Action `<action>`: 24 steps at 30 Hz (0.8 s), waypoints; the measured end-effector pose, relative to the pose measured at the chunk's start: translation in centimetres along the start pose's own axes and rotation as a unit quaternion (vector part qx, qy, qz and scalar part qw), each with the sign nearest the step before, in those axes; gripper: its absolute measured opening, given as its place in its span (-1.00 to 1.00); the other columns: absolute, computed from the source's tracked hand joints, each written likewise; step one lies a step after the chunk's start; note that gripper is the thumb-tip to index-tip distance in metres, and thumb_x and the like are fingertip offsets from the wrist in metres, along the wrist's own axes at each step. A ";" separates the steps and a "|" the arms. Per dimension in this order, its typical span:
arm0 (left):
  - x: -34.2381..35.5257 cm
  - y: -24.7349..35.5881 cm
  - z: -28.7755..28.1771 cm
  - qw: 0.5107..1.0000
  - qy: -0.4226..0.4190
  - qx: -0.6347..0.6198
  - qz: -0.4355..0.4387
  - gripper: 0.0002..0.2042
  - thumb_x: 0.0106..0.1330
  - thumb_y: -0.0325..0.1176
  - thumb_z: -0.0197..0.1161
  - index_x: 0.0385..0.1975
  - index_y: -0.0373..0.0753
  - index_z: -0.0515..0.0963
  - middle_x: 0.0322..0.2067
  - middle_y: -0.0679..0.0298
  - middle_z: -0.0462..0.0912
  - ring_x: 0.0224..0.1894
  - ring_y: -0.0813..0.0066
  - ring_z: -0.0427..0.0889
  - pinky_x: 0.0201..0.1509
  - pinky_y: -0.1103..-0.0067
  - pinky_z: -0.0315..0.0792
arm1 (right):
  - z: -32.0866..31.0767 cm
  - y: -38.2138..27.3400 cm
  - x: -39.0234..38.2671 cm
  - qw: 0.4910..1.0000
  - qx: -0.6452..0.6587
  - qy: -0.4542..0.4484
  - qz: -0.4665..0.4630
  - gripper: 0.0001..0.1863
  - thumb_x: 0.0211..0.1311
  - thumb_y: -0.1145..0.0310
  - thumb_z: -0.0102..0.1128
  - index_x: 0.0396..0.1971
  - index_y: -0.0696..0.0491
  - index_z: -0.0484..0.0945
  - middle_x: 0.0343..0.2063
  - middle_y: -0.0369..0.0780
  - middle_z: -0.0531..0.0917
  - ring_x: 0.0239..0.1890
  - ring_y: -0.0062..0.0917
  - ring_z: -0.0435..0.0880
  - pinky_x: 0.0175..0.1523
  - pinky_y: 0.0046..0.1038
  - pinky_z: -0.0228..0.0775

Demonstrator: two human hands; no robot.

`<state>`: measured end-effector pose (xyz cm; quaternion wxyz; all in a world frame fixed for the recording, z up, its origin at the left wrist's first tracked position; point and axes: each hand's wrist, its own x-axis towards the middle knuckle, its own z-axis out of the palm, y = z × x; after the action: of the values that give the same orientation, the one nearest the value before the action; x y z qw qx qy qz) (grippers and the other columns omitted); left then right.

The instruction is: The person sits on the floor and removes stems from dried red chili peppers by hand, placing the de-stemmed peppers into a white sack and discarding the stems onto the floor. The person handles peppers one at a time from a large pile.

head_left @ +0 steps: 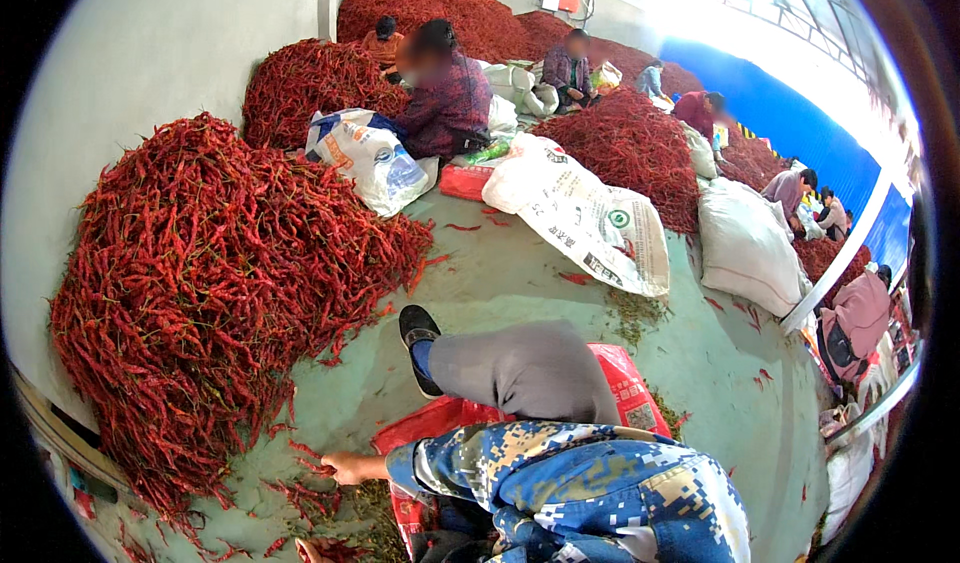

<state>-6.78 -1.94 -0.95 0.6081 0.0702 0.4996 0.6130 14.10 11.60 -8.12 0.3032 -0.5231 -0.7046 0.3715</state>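
My right hand (pixel 352 468), at the end of a blue camouflage sleeve, is closed on a few red chili peppers (pixel 312 460) by their stem ends. Only a small part of my left hand (pixel 308 551) shows at the bottom edge, next to loose red peppers; the rest of it is cut off. Just beyond both hands rises a large heap of red chili peppers (pixel 225 283) with dry stems among them. Stem scraps and loose peppers lie on the floor between my hands and the heap.
My bent leg (pixel 520 368) stretches over a red plastic sack (pixel 625 388) on the green floor. A white woven sack (pixel 590 213) lies flat beyond my foot. A full white sack (pixel 750 248) stands at right. Several people sit by other pepper heaps (pixel 625 143). A wall (pixel 150 63) bounds the left.
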 end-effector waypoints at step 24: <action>-7.0 -1.3 0.8 0.993 -0.112 0.031 0.035 -0.62 0.26 -0.33 0.31 0.05 -0.28 0.47 -0.20 0.10 0.60 -0.32 0.27 0.56 -0.32 0.37 0.57 | 2.6 -7.6 -8.2 0.946 -0.023 -0.231 -0.226 -0.81 -0.12 0.51 0.19 -0.42 0.23 0.53 -0.46 0.05 0.62 -0.36 -0.18 0.63 -0.31 -0.14 0.36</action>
<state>-3.61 -7.48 2.18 0.6361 0.1746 0.4447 0.6059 10.26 1.81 -3.47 0.1956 -0.2566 -0.8635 0.3877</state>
